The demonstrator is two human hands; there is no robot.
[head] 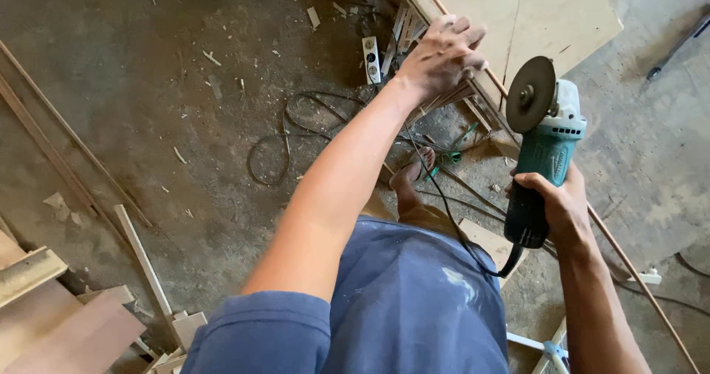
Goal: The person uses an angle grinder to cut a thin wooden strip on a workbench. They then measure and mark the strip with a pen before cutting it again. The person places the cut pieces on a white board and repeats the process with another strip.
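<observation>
My right hand [560, 205] grips the black handle of a teal angle grinder [545, 152]. Its round sanding disc [529, 94] faces up and left, lifted clear of the wood. My left hand [442, 57] reaches forward and presses on the edge of a large plywood sheet [532, 11] that stands tilted in front of me. The fingers curl over a bundle of thin wooden strips [444, 102] beside that edge. The grinder's black cord [451, 218] hangs down across my blue shorts. My bare foot [411, 173] stands on the floor below the sheet.
A white power strip [371, 59] and looped black cables [296, 133] lie on the dusty concrete floor. Long thin battens [52, 148] lie at left, wooden boards [44, 307] at lower left. A slim rod [640, 281] runs along the right.
</observation>
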